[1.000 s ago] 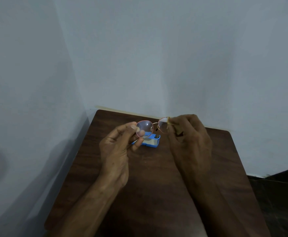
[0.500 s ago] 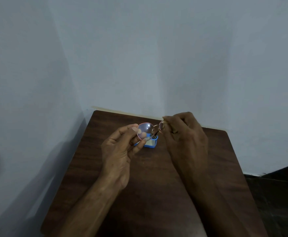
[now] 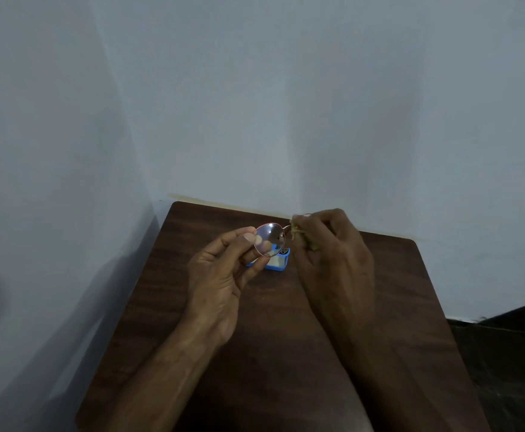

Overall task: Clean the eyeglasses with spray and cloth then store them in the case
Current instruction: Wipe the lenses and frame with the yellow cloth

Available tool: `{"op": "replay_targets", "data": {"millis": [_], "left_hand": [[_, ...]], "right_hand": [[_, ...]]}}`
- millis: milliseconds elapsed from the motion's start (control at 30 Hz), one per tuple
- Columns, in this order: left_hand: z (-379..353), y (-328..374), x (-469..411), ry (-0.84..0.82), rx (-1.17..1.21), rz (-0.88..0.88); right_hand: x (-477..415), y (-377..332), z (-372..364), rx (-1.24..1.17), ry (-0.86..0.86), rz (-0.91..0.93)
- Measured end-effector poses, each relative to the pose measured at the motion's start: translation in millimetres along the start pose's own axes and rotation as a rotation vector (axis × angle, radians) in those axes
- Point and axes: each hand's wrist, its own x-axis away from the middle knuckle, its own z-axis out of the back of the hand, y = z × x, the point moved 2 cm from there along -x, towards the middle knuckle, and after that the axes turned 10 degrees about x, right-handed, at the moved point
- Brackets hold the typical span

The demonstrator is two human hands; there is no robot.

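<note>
Thin pink-rimmed eyeglasses (image 3: 270, 238) are held up above the far middle of the dark wooden table (image 3: 286, 322). My left hand (image 3: 223, 275) pinches the rim of the left lens between thumb and fingers. My right hand (image 3: 329, 247) is closed over the other lens with a small yellowish cloth (image 3: 295, 233) pressed on it; that lens is hidden. Behind and below the glasses a small blue object with a pale face (image 3: 275, 261) lies on the table. I cannot tell whether it is the spray or the case.
The table stands in a corner between two pale blue-grey walls (image 3: 255, 104). A dark floor (image 3: 510, 353) shows past the table's right edge. My forearms cross the near half of the tabletop.
My right hand with the cloth has shifted over the right lens, covering it more. The glasses have tilted a little. My left hand keeps its hold.
</note>
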Motion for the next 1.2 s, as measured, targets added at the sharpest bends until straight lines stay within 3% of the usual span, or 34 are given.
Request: {"op": "replay_targets", "data": {"millis": [267,433,567,767,933,1100,1200], "left_hand": [[-1,-3,2,-0.052,-0.084,-0.108],[-9,2,4,-0.123,-0.207,-0.277],[-10,2,9,-0.160,-0.306,-0.374],[-8,3,10,-0.136,-0.337,-0.412],[-8,0,14,-0.139,-0.345,-0.407],[-6,3,15,-0.144,-0.385,-0.424],[-7,2,16,-0.145,-0.387,-0.413]], "right_hand": [[-3,16,2,0.008,0.086,-0.087],[2,9,5,-0.036,0.098,0.035],[-5,19,7,-0.069,0.158,-0.064],[3,11,4,-0.093,0.106,0.039],[-6,23,6,-0.110,0.174,-0.108],[2,17,4,-0.100,0.108,-0.005],[-3,25,6,-0.137,0.112,-0.118]]}}
